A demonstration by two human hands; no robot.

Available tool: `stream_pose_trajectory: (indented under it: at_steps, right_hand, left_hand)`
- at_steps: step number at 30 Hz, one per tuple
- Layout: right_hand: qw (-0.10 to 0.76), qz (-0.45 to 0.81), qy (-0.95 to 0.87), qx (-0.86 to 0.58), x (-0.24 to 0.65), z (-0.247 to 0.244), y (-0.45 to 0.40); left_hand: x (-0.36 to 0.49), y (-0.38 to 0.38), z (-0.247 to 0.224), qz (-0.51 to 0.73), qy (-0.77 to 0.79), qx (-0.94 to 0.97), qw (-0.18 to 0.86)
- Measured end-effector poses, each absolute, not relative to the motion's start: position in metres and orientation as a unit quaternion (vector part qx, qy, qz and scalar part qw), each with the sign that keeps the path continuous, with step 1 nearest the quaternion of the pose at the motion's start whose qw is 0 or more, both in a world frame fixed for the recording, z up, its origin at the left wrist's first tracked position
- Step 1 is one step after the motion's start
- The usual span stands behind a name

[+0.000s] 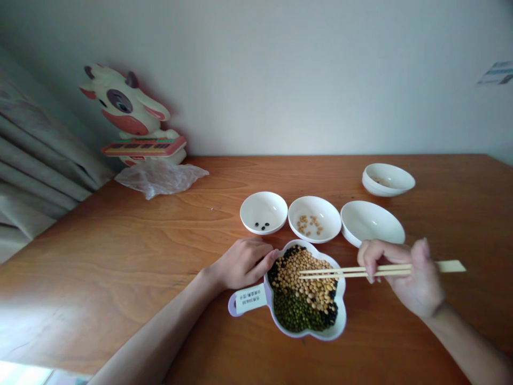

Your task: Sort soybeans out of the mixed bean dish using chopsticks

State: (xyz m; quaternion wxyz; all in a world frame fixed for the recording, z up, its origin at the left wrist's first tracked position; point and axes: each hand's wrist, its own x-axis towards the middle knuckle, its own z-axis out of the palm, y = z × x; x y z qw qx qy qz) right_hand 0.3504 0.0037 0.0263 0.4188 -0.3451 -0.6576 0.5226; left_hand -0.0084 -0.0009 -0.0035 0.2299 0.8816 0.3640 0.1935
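Note:
A white, lobed dish (pixel 345 310) with a lilac, labelled handle (pixel 232 305) sits on the table, filled with mixed beans. Tan soybeans (pixel 304 262) cover its upper part, green mung beans (pixel 294 310) lie at the lower left, and black beans (pixel 295 249) show along the edges. My left hand (pixel 246 262) is closed at the dish's upper left rim, its thumb resting on the edge. In my right hand (pixel 404 272) is a pair of pale wooden chopsticks (pixel 356 271). Their tips, slightly apart, are over the soybeans; I cannot see a bean between them.
Beyond the dish stand a white bowl (pixel 264 200) with several black beans, a second bowl (pixel 310 206) with yellowish kernels, and a third bowl (pixel 372 222). Another bowl (pixel 387 187) is farther back. At the back left are a cow-shaped toy piano (pixel 138 120) and a clear plastic bag (pixel 160 179).

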Motion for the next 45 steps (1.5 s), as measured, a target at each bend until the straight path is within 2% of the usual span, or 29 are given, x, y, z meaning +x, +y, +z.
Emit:
stream_pose_trajectory:
  at_steps: [14,29,45]
  right_hand:
    - [0.474,0.505,-0.623,-0.364,0.334,0.023,-0.003]
    - [0.461,0.518,-0.604,-0.393,0.335,0.021,-0.002]
    - [0.524,0.458,-0.616,-0.370,0.342,0.013,-0.006]
  left_hand:
    - [-0.010,0.000,-0.006,0.192,0.362,0.882,0.234]
    - [-0.010,0.000,-0.008,0.195,0.363,0.882,0.226]
    - [-0.010,0.000,-0.008,0.195,0.365,0.879,0.235]
